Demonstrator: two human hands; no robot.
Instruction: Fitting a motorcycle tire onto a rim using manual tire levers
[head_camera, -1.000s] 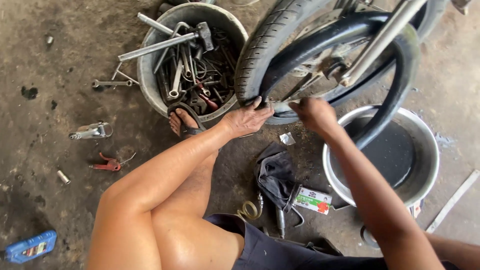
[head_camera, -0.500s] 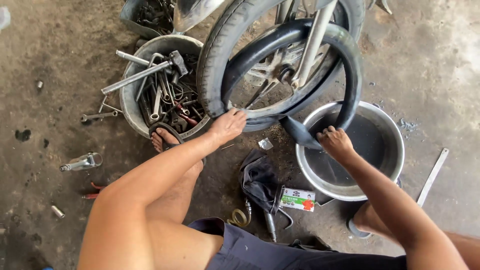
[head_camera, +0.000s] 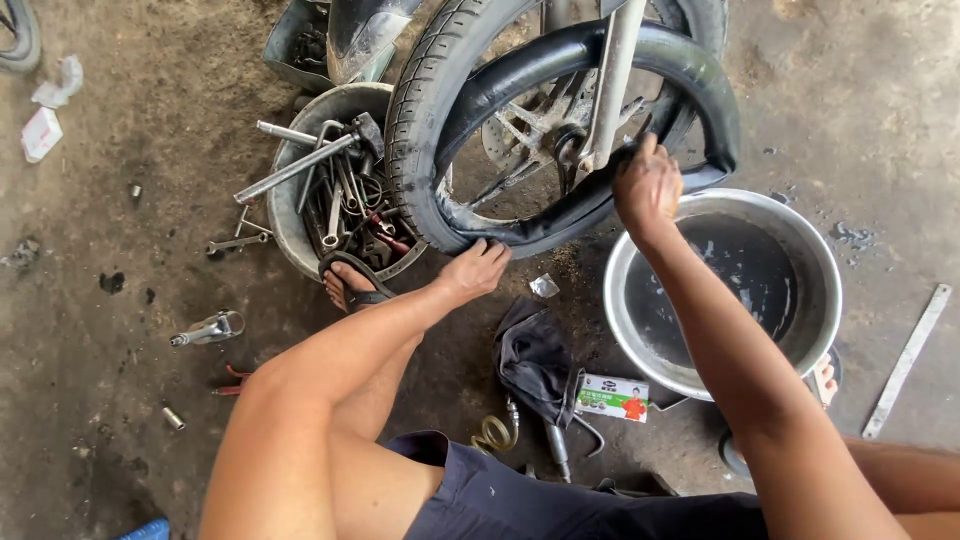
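Observation:
A motorcycle wheel with a knobbly black tyre (head_camera: 415, 110) stands upright at top centre. A black inner tube (head_camera: 560, 55) hangs out of it, looped around the rim and fork. My left hand (head_camera: 478, 268) presses on the tube at the tyre's lower edge. My right hand (head_camera: 648, 185) grips the tube's lower right part, just above a metal basin (head_camera: 822, 290) holding dark water.
A round metal tub (head_camera: 285, 215) full of wrenches and bars stands left of the wheel, my sandalled foot (head_camera: 350, 282) against it. A dark rag (head_camera: 535, 360), a small box (head_camera: 612, 396) and a coiled hose lie near my knees. Loose tools lie at left, a metal strip (head_camera: 905, 360) at right.
The view has moved closer. My right hand rose from the basin rim up along the tube. My left hand stays on the tube at the tyre's bottom.

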